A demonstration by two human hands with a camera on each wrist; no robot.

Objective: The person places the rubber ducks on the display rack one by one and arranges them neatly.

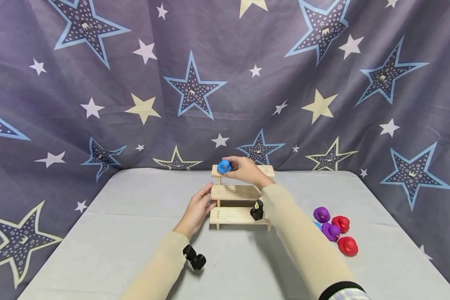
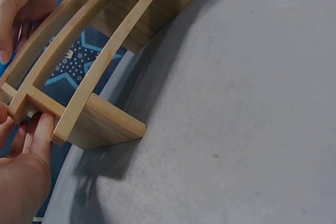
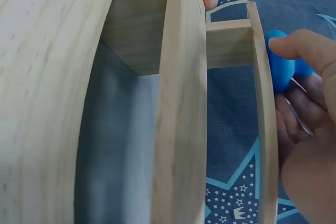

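Observation:
At the left end of the top tier is a blue rubber duck (image 1: 223, 167), its face toward me. My right hand (image 1: 245, 170) pinches it between thumb and fingers; in the right wrist view the duck (image 3: 281, 61) is right at the top board. The three-tier wooden shelf (image 1: 234, 192) stands on the table like small steps. My left hand (image 1: 197, 210) grips its left side at the middle tier, with fingers above and below that board. In the left wrist view the fingers of the left hand (image 2: 29, 166) wrap the shelf's end (image 2: 100, 124).
Right of the shelf lie purple ducks (image 1: 331, 231), red ducks (image 1: 347, 246) and part of a blue one (image 1: 317, 225), partly behind my right sleeve (image 1: 300, 233). A star-patterned cloth (image 1: 232, 104) hangs behind the grey-covered table (image 1: 142, 233).

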